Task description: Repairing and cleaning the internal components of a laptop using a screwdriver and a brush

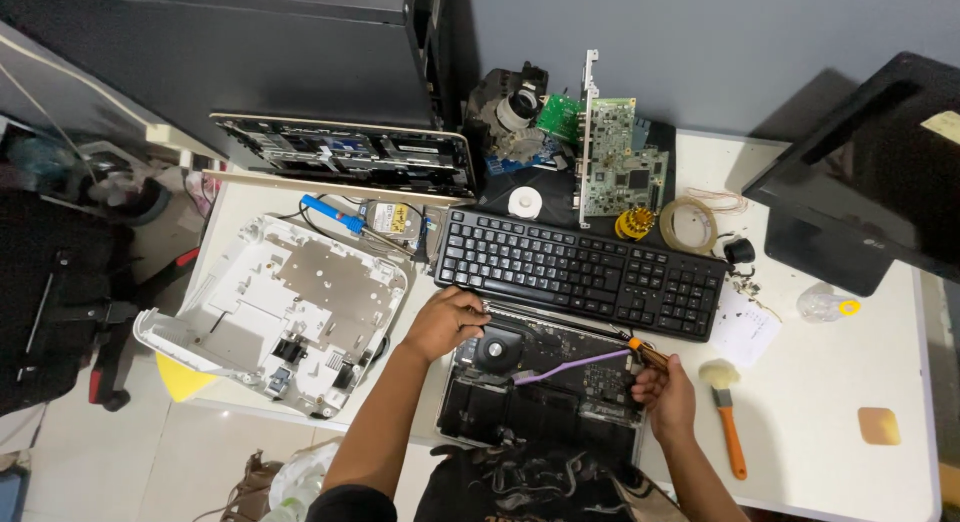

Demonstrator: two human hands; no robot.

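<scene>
Opened laptop (545, 387): I see it on the worktop (820, 442) at the near edge, just in front of the keyboard (585, 272).
Left hand (447, 322): on the laptop's far left corner, touching the keyboard's near edge.
Right hand (668, 394): at the laptop's right side, holding a toothbrush (570, 366) that lies across the laptop.
Brush (725, 414): on the worktop just right of my right hand.
Open casing (280, 312): left of the laptop, overhanging the worktop's left edge.
Circuit board (615, 157): upright behind the keyboard.
Tape roll (688, 225): behind the keyboard's right end.
Monitor (870, 172): far right corner.
</scene>
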